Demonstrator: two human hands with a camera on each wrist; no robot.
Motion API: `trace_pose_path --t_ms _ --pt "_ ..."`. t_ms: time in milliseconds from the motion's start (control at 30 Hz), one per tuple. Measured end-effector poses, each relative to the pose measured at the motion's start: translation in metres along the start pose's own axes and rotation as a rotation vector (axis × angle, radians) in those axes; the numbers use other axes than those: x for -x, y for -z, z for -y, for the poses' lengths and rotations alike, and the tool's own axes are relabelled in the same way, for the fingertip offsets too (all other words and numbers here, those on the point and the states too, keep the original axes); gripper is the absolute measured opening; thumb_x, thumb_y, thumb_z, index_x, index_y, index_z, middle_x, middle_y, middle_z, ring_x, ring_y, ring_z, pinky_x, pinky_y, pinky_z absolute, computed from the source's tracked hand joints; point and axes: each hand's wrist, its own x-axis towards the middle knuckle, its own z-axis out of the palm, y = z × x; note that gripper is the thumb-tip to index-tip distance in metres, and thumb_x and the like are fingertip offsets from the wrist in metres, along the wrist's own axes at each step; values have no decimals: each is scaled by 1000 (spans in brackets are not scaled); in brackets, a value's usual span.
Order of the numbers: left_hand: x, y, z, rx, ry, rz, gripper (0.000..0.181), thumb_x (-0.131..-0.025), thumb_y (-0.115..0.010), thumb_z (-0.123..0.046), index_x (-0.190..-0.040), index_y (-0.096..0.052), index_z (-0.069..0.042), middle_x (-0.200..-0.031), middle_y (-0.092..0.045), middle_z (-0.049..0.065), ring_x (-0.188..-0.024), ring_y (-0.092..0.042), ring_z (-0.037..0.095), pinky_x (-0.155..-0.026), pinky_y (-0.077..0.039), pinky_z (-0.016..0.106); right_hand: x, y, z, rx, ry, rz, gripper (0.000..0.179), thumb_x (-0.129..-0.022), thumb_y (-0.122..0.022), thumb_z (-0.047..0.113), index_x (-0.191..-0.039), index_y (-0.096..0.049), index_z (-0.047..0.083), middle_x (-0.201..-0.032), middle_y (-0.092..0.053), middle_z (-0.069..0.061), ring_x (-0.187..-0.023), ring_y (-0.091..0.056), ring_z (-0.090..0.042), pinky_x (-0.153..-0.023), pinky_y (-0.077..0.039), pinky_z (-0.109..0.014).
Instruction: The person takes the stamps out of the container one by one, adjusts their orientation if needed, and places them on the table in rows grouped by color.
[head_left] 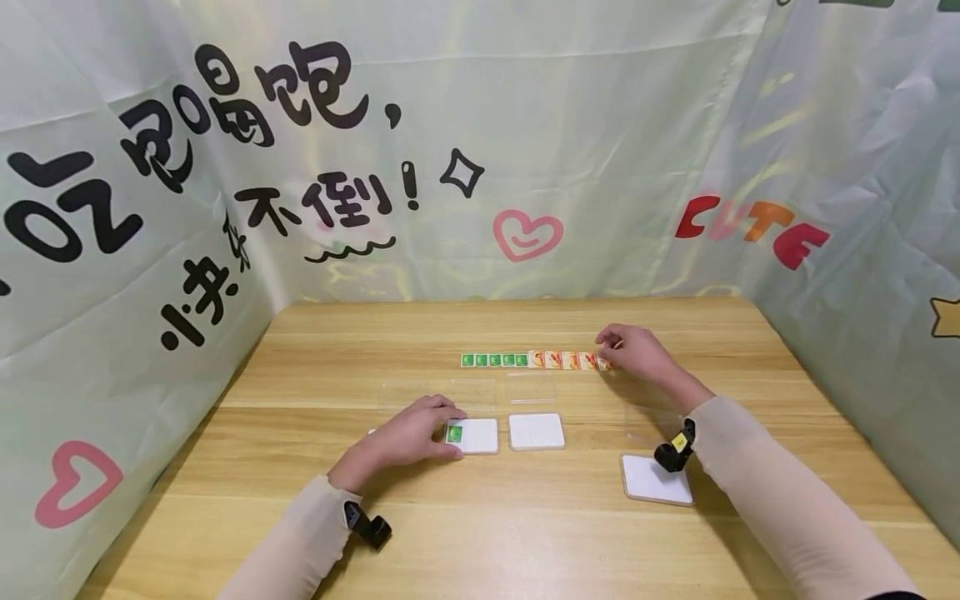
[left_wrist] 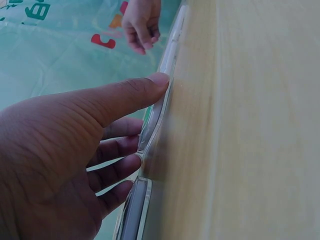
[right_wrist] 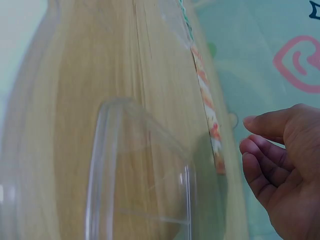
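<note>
My left hand (head_left: 408,432) holds a flat white case (head_left: 480,437) by its left end, thumb on the near edge and fingers at the far edge. A small green square picture piece (head_left: 455,433) lies on that case's left part. In the left wrist view the thumb presses the clear rim of the case (left_wrist: 159,112). My right hand (head_left: 637,350) hovers by the right end of a row of small picture pieces, green pieces (head_left: 495,360) on the left and orange-and-white pieces (head_left: 562,360) on the right. Its fingers (right_wrist: 255,175) are loosely bent, with nothing visible between them and the thumb.
Another white case (head_left: 536,432) lies right of the held one, and one (head_left: 652,479) lies beneath the right wrist. Clear plastic lids (head_left: 531,387) stand behind the cases, one (right_wrist: 140,175) below the right hand. A printed cloth (head_left: 450,108) hangs around the wooden table (head_left: 525,533).
</note>
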Motion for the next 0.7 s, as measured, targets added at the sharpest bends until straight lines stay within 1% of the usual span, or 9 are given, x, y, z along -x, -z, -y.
trace_pose_path --t_ms 233,467,700 --pt "0 0 0 4 -7 -2 56 -85 -75 -41 -131 -62 -10 -127 -55 6 -114 -50 22 -99 -42 41 2 -4 14 -17 23 -6 19 -95 -63 8 -111 -64 -3 -95 -65 -13 -88 -62 -28 -63 -49 -33" --pt "0 0 0 7 3 2 57 -85 -75 -41 -131 -62 -11 -128 -55 6 -115 -50 22 -99 -42 41 4 -8 27 -12 60 -8 19 -94 -64 7 -109 -64 -4 -89 -64 -8 -81 -64 -24 -62 -48 -33" --pt "0 -1 1 1 -3 -1 57 -85 -75 -42 -131 -62 -11 -127 -55 6 -114 -50 21 -99 -42 41 7 -15 37 28 112 -10 16 -92 -65 7 -106 -66 -2 -86 -65 -4 -80 -62 -19 -67 -49 -34"
